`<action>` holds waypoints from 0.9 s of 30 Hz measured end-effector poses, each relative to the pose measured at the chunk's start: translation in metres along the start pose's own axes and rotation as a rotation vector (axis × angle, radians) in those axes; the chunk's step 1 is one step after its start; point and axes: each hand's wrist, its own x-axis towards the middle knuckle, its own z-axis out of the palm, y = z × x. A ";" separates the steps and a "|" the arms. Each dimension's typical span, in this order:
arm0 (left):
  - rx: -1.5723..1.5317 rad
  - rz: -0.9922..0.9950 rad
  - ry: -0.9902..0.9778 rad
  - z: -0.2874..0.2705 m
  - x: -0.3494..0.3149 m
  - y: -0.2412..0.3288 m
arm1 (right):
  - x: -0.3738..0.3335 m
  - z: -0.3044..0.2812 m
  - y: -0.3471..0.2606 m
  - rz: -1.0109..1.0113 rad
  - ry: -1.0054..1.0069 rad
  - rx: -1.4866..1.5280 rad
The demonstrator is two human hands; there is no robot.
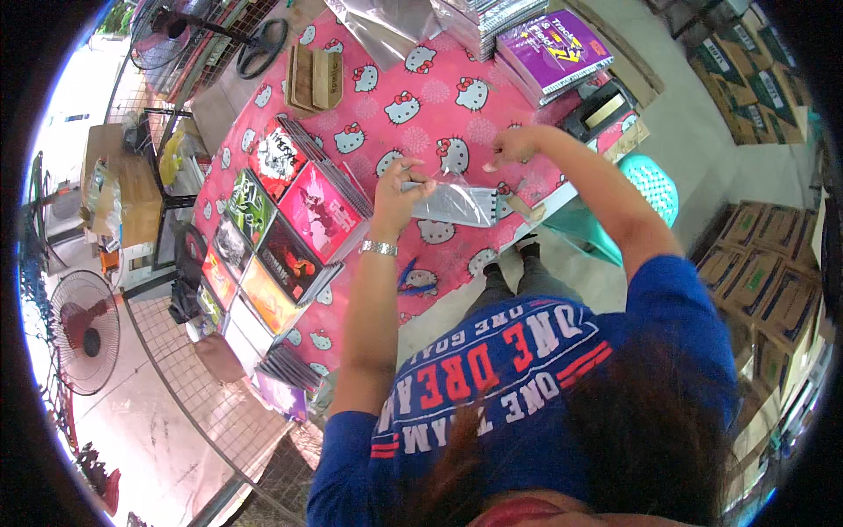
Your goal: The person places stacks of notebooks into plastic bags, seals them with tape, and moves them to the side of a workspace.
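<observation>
We hold a clear plastic sleeve [452, 204] between our two hands, just above the pink cartoon-cat tablecloth [439, 105]. Its long axis runs across us, left to right, tilting slightly up toward the right. Our left hand [399, 189] is closed on the sleeve's left end, fingers curled over the top edge. Our right hand [514, 145] sits above and beyond the right end, fingers pinched together on what looks like a small flap or strip; we cannot tell whether it touches the sleeve itself. The left hand is the nearer to the sleeve's body.

We count one sleeve in hand. To our left, near the left hand, lie rows of overlapping printed booklets [281, 220]; about eight covers show, with more tucked under them that we cannot count. At the far edge of the table stands one stack topped by a purple booklet [553, 48], beside a pile of silvery wrappers [395, 22]. One turquoise plastic stool [654, 189] stands to our right, and brown cartons [755, 263] are stacked beyond it.
</observation>
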 end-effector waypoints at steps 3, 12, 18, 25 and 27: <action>0.055 -0.037 -0.023 0.010 0.009 0.008 | -0.021 -0.023 -0.011 -0.300 0.208 0.438; 0.032 0.000 0.000 0.005 0.008 -0.003 | 0.011 -0.054 -0.042 -0.350 -0.302 0.563; 0.015 -0.059 -0.021 0.005 0.006 0.004 | 0.036 -0.046 -0.027 -0.370 -0.377 0.535; 0.147 0.071 -0.119 0.008 0.007 0.001 | 0.049 0.052 -0.001 -0.224 -0.186 0.857; 0.452 0.332 -0.137 -0.002 0.010 -0.012 | 0.037 0.057 0.016 -0.052 0.003 0.444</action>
